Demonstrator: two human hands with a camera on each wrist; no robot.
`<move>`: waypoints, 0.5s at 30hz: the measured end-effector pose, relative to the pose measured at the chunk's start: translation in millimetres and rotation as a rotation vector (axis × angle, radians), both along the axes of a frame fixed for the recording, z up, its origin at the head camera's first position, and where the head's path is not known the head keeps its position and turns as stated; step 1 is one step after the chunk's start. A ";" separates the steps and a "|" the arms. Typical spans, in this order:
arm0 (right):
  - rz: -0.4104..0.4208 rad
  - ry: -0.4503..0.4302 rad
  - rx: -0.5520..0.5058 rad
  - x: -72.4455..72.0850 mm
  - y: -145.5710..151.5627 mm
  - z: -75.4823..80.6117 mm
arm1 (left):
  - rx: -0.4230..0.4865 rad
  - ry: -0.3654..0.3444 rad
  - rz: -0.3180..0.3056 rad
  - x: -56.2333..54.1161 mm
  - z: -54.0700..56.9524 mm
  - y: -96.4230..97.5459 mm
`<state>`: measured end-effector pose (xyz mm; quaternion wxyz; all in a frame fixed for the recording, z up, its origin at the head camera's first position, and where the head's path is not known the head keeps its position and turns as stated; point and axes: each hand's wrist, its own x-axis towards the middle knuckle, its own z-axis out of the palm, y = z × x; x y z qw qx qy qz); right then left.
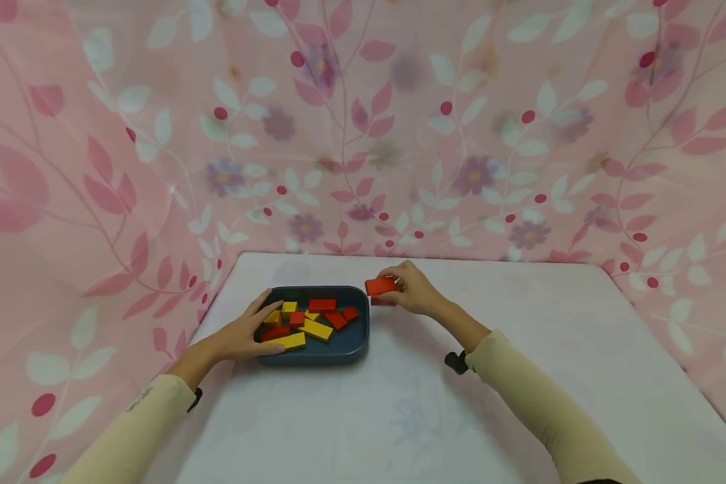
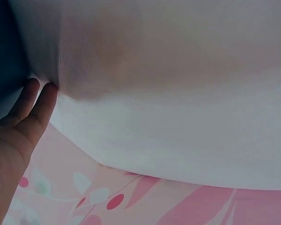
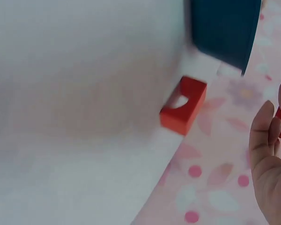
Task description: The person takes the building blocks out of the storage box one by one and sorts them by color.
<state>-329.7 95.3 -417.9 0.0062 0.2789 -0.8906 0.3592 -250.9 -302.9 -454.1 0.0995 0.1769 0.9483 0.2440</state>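
My right hand point(image 1: 416, 290) pinches a red block point(image 1: 380, 287), just right of the tray. Under it in the head view, partly covered, a second red block point(image 1: 382, 301) stands on the table. The right wrist view shows this red arch block point(image 3: 189, 105) with a half-round cutout; the right hand point(image 3: 271, 164) is at that view's right edge. My left hand point(image 1: 240, 335) rests at the left end of a dark blue tray point(image 1: 357, 349), fingers spread across its rim. In the left wrist view, two fairly straight fingers point(image 2: 43, 105) lie beside the tray's side.
Inside the tray lie several red blocks point(image 1: 323, 306) and yellow blocks point(image 1: 316, 329), loosely piled toward its left and middle. A white cloth covers the table point(image 1: 363, 417). Pink floral fabric point(image 1: 363, 134) hangs behind the table and along its sides.
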 end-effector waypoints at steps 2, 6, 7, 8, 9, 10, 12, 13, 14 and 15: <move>-0.015 -0.001 0.010 -5.1 9.7 -0.4 | -0.002 -0.004 0.002 0.2 -0.1 -0.2; -0.040 -0.034 0.023 -16.9 25.5 -3.3 | -0.003 -0.005 0.005 -1.1 -1.3 -1.1; -0.046 -0.046 0.023 -19.6 29.7 -4.3 | -0.004 0.000 0.007 -1.9 -1.8 -1.2; -0.055 -0.060 0.023 -22.2 33.8 -5.8 | -0.004 0.001 0.007 -2.6 -1.9 -1.1; -0.064 -0.075 0.016 -24.6 37.9 -7.8 | -0.005 0.002 0.007 -3.2 -1.9 -1.0; -0.072 -0.089 0.013 -26.9 42.0 -9.8 | -0.006 0.001 0.005 -3.7 -2.0 -0.9; -0.097 -0.113 0.008 -30.0 49.5 -14.1 | -0.010 0.001 0.001 -4.4 -2.1 -0.8; -0.102 -0.119 0.004 -31.7 53.0 -16.3 | -0.010 0.001 0.002 -4.1 -2.0 -0.8; -0.110 -0.133 0.002 -33.3 55.7 -19.0 | -0.009 -0.002 0.002 -3.6 -1.8 -1.2; -0.115 -0.146 0.003 -34.8 58.3 -21.8 | -0.009 -0.003 0.004 -3.3 -2.0 -1.7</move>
